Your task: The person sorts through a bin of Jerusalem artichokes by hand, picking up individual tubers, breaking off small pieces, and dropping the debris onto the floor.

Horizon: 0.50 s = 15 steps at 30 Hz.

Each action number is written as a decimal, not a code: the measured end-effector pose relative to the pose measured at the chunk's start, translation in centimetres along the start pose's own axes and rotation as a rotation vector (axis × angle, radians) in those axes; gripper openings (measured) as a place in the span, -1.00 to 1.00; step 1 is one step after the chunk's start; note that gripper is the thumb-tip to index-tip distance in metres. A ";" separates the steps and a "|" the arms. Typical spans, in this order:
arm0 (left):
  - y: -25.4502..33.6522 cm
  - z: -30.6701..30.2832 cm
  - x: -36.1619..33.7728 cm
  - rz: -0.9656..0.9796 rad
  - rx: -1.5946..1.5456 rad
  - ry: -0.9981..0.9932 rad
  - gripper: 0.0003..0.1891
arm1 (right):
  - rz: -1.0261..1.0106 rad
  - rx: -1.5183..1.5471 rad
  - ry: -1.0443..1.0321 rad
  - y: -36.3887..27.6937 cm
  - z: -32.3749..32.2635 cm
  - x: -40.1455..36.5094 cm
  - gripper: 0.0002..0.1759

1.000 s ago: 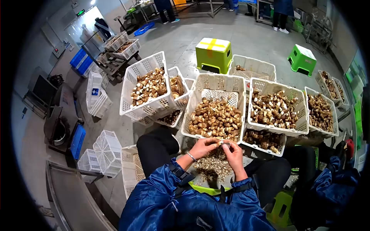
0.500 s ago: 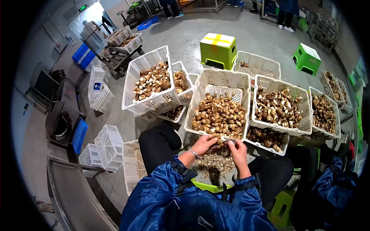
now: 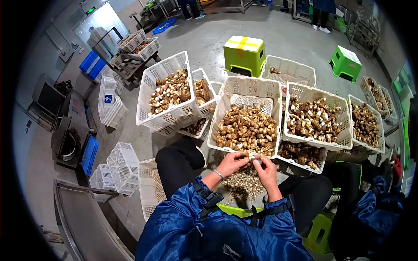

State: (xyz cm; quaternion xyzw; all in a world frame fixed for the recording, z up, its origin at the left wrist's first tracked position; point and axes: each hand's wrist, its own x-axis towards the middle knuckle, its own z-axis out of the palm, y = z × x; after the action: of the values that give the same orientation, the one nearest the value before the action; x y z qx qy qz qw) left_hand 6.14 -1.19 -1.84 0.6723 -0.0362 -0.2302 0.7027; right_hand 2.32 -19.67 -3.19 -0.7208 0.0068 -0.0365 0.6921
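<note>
Pinched in the fingers of my left hand (image 3: 233, 163) is a mushroom (image 3: 251, 155) with a pale stem, just over the near rim of a white crate (image 3: 213, 141). My right hand (image 3: 266, 173) is closed close beside it, around what looks like a small knife (image 3: 258, 161), mostly hidden by the fingers. Brown and cream mushrooms (image 3: 248, 126) fill much of that crate. Below my hands, between my knees, lies a heap of pale and dark trimmings (image 3: 244, 185) over a green-rimmed container (image 3: 239, 212).
More mushroom crates stand to the left (image 3: 143, 104) and right (image 3: 320, 139), some stacked. Green stools (image 3: 244, 58) are beyond them. Empty crates (image 3: 124, 167) sit at left near a metal table (image 3: 82, 222). A person in a blue sleeve (image 3: 379, 213) sits at my right.
My right hand has shifted slightly and its fingers have turned near the mushroom; the grey tool shows less now. My left hand stays on the mushroom. The view has tilted slightly.
</note>
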 end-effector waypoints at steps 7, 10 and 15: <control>-0.5 0.0 0.2 -0.069 -0.109 0.007 -0.63 | 0.011 0.090 0.016 -0.1 0.1 0.1 -0.81; -0.7 0.0 0.1 -0.045 -0.098 0.002 -0.65 | 0.002 -0.028 -0.015 -1.1 0.0 -0.2 -0.82; -1.0 -0.1 0.2 -0.124 -0.160 0.034 -0.68 | 0.117 0.201 0.013 0.0 -0.1 0.1 -0.84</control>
State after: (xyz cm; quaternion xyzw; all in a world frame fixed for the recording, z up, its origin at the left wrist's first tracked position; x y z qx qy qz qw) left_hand 6.10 -1.22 -2.90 0.6187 0.0358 -0.2639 0.7391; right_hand 2.38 -19.80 -3.15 -0.6458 0.0497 -0.0010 0.7619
